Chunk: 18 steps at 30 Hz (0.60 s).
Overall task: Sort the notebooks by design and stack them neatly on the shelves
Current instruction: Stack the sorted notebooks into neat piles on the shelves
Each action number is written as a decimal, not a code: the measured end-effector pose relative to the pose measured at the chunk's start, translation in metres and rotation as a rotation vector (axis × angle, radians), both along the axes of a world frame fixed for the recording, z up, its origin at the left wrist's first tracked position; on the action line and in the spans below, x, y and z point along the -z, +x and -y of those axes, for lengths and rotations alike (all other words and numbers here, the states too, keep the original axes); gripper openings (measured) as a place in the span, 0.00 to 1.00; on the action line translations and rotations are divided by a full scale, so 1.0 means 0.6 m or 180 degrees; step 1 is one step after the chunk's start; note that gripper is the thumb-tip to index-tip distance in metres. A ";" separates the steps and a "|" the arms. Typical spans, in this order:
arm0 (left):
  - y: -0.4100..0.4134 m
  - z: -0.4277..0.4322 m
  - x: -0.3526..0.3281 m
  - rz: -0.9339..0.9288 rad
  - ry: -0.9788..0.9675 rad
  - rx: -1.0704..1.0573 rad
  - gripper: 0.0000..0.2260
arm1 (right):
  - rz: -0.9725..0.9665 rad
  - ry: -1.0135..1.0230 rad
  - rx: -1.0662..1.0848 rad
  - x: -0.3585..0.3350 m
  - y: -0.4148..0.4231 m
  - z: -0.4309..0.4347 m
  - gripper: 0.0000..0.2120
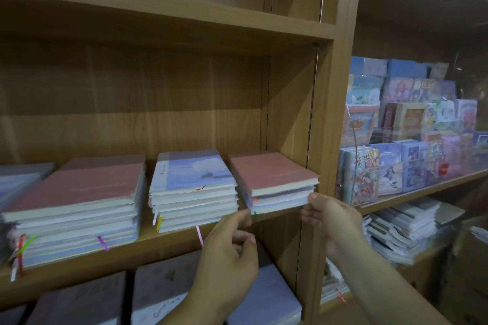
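Notebooks (192, 192) lie flat in four stacks along the middle shelf (171, 245) of a wooden bookcase. Right stack (272, 174), pink cover on top, sits against the bay's right wall, its front edge at the shelf lip. Left hand (227, 253) is at this stack's lower front-left corner: thumb and index fingers (244, 216) are stretched up to the corner beside a green ribbon marker (254, 213), and the other fingers are curled toward the palm with nothing in them. Blur means I cannot tell if the left hand pinches or only touches. Right hand (332, 219) is at the front-right corner. Its index tip is against the page edges of the lower notebooks and its thumb is under the bottom one, a narrow pinch on the corner with the rest of the fingers bent. Middle stack (192, 169), just beside the right stack, has a pale blue cover on top and ribbons hanging off the front. Wide pink-topped stack (79, 185) is further left, and a grey-topped stack (18, 177) is cut off by the frame edge. Lower shelf notebooks (163, 285), with grey-purple covers, lie under the hands. Cartoon-cover notebooks (390, 169) stand in the next bay behind a clear panel, with wrapped packs (401, 232) below them.
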State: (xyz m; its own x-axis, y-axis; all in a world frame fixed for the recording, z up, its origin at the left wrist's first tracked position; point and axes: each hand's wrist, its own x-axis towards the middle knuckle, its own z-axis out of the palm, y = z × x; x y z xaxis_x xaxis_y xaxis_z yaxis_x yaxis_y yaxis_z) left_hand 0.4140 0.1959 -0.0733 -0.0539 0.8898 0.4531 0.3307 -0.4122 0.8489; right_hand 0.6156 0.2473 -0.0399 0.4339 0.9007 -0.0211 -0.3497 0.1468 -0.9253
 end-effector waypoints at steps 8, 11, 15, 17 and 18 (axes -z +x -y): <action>0.050 -0.001 -0.070 0.2003 -0.1868 0.0495 0.18 | 0.0059 -0.0380 -0.0509 -0.031 0.066 0.061 0.16; 0.062 -0.010 -0.087 0.2537 -0.1920 0.0641 0.18 | 0.0218 -0.0536 -0.1196 -0.062 0.071 0.043 0.23; 0.051 -0.005 -0.092 0.2272 -0.1939 0.0661 0.20 | 0.0430 -0.0687 -0.1650 -0.076 0.088 0.045 0.17; 0.039 0.003 -0.081 0.1927 -0.1815 0.0726 0.26 | 0.0655 -0.0663 -0.2016 -0.073 0.093 0.058 0.16; 0.034 0.007 -0.075 0.1741 -0.1664 0.0786 0.25 | 0.0832 -0.0573 -0.2088 -0.067 0.093 0.063 0.15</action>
State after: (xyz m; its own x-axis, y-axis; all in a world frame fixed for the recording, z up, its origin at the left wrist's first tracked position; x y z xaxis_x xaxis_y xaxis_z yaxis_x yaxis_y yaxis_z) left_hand 0.4346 0.1917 -0.0280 0.0783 0.9951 -0.0604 -0.2379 0.0775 0.9682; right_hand 0.6713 0.2098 0.0004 -0.1829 0.9695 -0.1630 -0.0776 -0.1795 -0.9807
